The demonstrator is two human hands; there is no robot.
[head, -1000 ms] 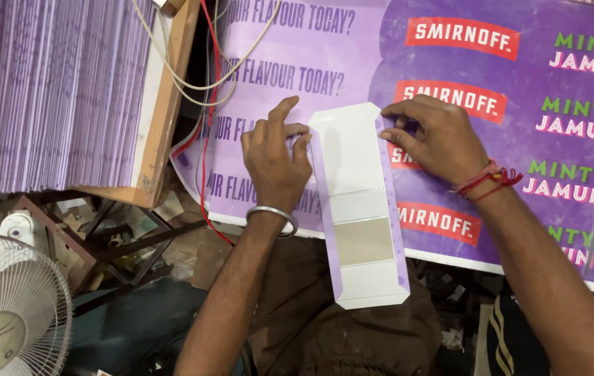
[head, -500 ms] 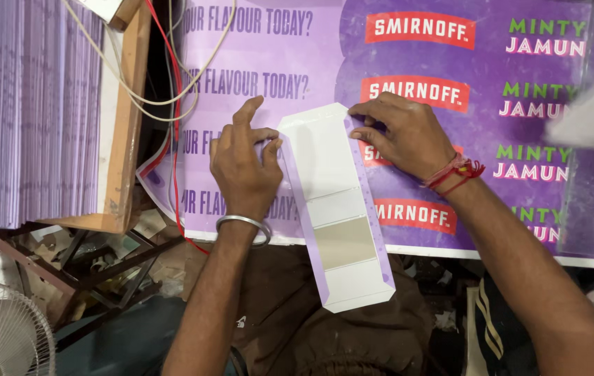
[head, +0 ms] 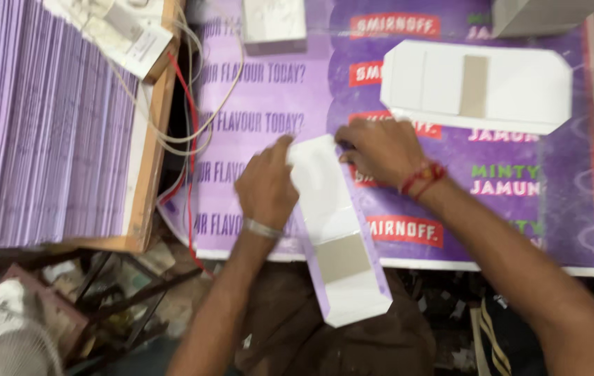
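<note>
On the purple printed poster sheet [head: 276, 104] that covers the work surface, a long white folded cardboard blank with purple edges and a brown patch [head: 335, 233] lies slanted, its lower end jutting past the sheet's near edge. The left hand [head: 265, 184] presses flat on its left edge and the right hand [head: 380, 146] pins its top corner, fingers apparently curled, though blur hides the exact grip. A second white cardboard blank [head: 474, 87] lies well apart above, and a stack of purple sheets [head: 39, 132] stands at the left.
</note>
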